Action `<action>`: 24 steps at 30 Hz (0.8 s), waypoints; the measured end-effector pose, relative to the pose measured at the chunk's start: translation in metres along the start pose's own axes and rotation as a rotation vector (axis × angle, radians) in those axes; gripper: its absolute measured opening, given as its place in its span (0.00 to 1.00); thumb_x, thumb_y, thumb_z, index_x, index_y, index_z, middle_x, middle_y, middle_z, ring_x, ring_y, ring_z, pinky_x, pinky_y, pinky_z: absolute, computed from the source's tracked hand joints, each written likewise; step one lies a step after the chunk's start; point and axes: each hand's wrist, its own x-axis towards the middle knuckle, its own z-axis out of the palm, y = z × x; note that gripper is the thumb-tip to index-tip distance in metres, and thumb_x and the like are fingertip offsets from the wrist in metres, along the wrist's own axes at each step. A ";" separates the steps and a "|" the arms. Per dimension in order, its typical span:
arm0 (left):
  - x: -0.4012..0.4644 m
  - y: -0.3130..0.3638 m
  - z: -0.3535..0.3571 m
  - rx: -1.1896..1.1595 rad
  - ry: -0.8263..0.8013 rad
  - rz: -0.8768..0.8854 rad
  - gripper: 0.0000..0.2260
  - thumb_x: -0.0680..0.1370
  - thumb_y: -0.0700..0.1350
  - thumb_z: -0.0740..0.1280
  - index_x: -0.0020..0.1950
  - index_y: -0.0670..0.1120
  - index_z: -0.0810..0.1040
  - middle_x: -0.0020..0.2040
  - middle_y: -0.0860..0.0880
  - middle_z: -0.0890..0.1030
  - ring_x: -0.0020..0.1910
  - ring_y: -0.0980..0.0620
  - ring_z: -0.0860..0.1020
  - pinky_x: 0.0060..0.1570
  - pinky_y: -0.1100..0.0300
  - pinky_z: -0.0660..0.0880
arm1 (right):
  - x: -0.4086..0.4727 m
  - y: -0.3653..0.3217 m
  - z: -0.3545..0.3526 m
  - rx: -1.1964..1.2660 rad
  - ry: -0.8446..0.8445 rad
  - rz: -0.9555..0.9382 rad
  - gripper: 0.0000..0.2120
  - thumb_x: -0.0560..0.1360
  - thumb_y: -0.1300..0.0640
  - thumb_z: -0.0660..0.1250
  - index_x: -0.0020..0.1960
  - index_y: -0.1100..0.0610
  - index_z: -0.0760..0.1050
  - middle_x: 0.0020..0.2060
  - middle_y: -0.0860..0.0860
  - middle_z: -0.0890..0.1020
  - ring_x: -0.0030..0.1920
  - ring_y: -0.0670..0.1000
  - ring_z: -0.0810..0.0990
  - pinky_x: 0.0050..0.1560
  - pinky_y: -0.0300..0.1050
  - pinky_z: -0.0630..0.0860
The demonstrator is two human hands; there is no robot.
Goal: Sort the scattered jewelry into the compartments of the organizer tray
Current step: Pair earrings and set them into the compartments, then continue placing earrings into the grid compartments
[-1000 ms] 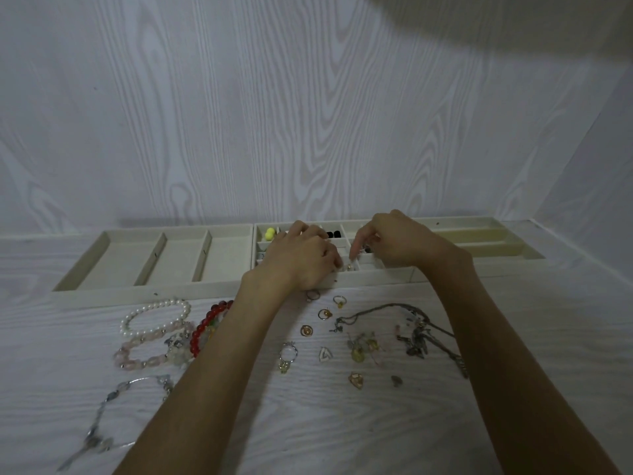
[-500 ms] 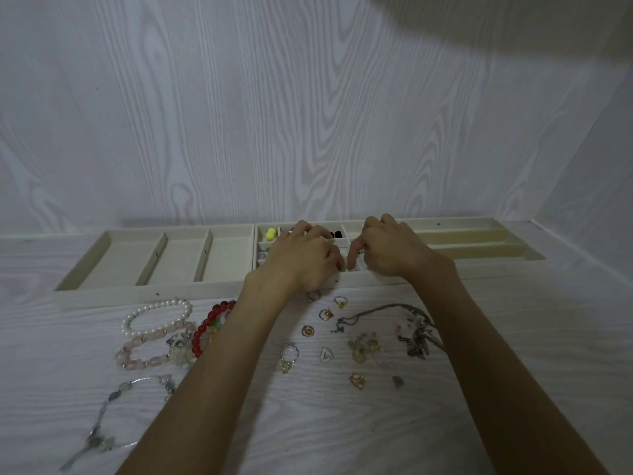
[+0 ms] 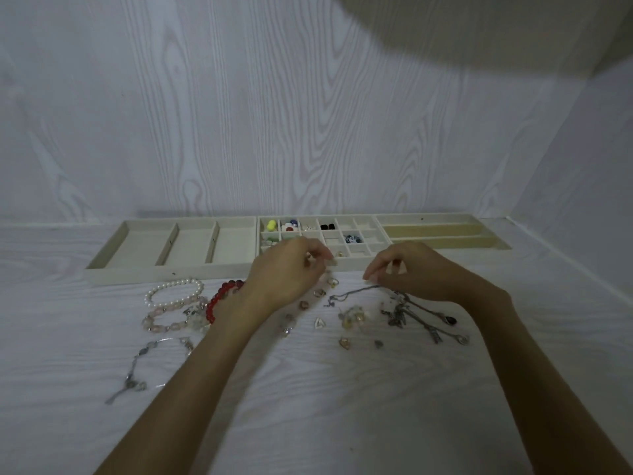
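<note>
The cream organizer tray point(image 3: 164, 271) lies along the back of the table. Its middle grid holds a yellow bead point(image 3: 271, 225), black pieces point(image 3: 329, 226) and a gold ring point(image 3: 339, 254). My left hand point(image 3: 291, 272) hovers at the tray's front rim with fingers curled and fingertips close together; whether they pinch anything is unclear. My right hand point(image 3: 411, 269) hangs loosely curled over a silver chain necklace point(image 3: 349, 293), thumb and forefinger apart with nothing between them. Small rings point(image 3: 320, 292) lie between my hands.
A pearl bracelet point(image 3: 173, 289), a red bead bracelet point(image 3: 222, 296), a pink bracelet point(image 3: 168, 318) and a silver link bracelet point(image 3: 150, 351) lie left of my arm. Dark charms point(image 3: 397, 315), a heart pendant point(image 3: 319, 322) and small earrings point(image 3: 352, 315) are scattered in front. Walls close the back and right.
Both hands have drawn back from the tray's small cells toward me. The right hand moved right and down over the chain necklace; the grid cells now show.
</note>
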 end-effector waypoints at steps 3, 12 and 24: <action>-0.013 -0.005 0.013 -0.053 0.006 -0.028 0.09 0.78 0.48 0.62 0.53 0.58 0.80 0.47 0.57 0.82 0.46 0.58 0.78 0.38 0.63 0.71 | -0.005 0.004 0.013 0.093 0.033 0.000 0.03 0.73 0.56 0.70 0.45 0.50 0.83 0.44 0.49 0.84 0.41 0.48 0.78 0.42 0.38 0.73; -0.020 -0.024 0.000 -0.230 -0.283 0.057 0.09 0.78 0.42 0.66 0.53 0.53 0.82 0.49 0.54 0.82 0.46 0.56 0.81 0.52 0.52 0.78 | -0.020 0.011 0.028 0.228 0.108 0.017 0.01 0.72 0.52 0.72 0.42 0.48 0.82 0.37 0.41 0.82 0.35 0.37 0.76 0.37 0.27 0.70; -0.025 -0.020 0.013 -0.253 -0.230 0.077 0.09 0.77 0.42 0.67 0.53 0.53 0.83 0.50 0.54 0.83 0.48 0.55 0.80 0.54 0.51 0.76 | -0.022 0.016 0.035 0.040 0.055 0.037 0.06 0.69 0.54 0.74 0.46 0.54 0.84 0.34 0.41 0.77 0.34 0.28 0.71 0.34 0.23 0.66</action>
